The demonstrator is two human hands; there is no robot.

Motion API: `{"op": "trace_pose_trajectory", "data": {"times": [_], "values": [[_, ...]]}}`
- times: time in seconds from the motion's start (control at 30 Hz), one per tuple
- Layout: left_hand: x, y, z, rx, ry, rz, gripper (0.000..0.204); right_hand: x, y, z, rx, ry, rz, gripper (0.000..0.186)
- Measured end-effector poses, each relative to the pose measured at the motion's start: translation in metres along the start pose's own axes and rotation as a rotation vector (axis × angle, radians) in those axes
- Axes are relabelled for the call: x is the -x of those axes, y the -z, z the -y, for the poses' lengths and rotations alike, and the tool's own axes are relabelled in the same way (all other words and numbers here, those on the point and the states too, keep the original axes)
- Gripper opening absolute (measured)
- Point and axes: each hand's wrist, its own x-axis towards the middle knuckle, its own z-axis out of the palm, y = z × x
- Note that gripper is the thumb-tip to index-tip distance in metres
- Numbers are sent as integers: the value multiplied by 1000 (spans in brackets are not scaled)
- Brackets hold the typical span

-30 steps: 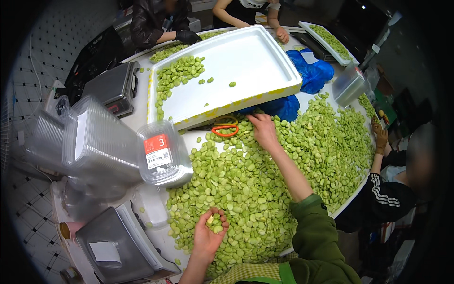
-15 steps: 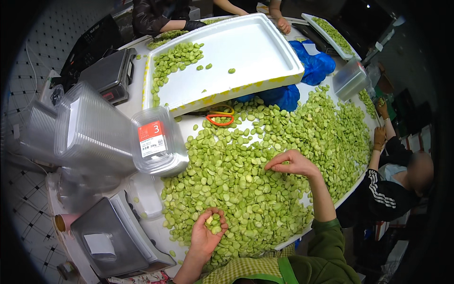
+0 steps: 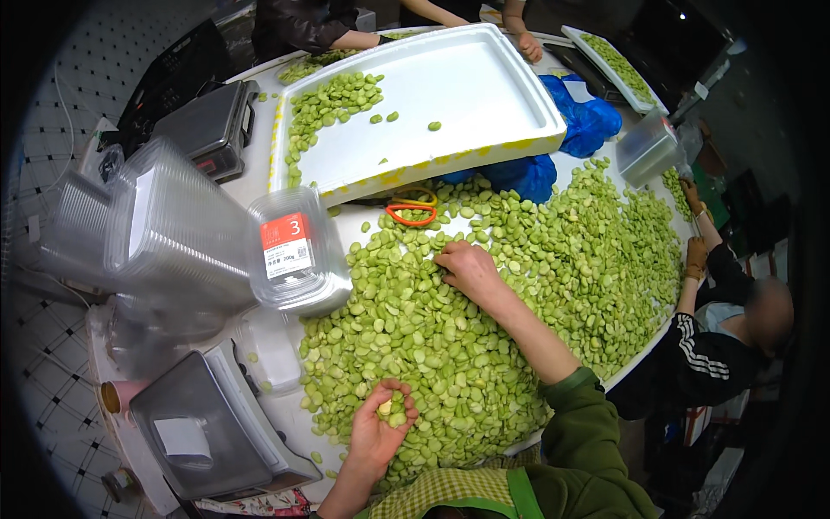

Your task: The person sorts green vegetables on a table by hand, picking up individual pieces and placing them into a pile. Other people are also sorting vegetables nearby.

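white trays (image 3: 484, 95): 2 | scales (image 3: 207, 121): 2 | scissors (image 3: 411, 208): 1 | beans (image 3: 553, 268): countless

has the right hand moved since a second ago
Yes. The right hand has drawn back toward the person: it was up beside the orange scissors near the white tray, and now rests lower on the bean pile.

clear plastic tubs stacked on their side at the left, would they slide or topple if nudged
Probably light and easy to shift: the nested clear tubs look thin-walled and empty. Lying tilted rather than upright, the stack could likely roll or slip apart, with the labelled tub at its end coming off first. The thin plastic would probably flex, not crack.
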Motion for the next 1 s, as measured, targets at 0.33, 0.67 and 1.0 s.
{"op": "trace_pose_trajectory", "data": {"times": [0.33, 0.67, 1.0], "values": [[1, 2, 3, 6, 7, 41, 13, 1, 0, -8, -99, -2, 17, 8], [1, 5, 0, -19, -35, 9, 13, 26, 27, -25, -468, -485, -135, 12], [0, 3, 8, -92, -82, -30, 17, 73, 36, 101, -364, 188, 35, 17]]}}
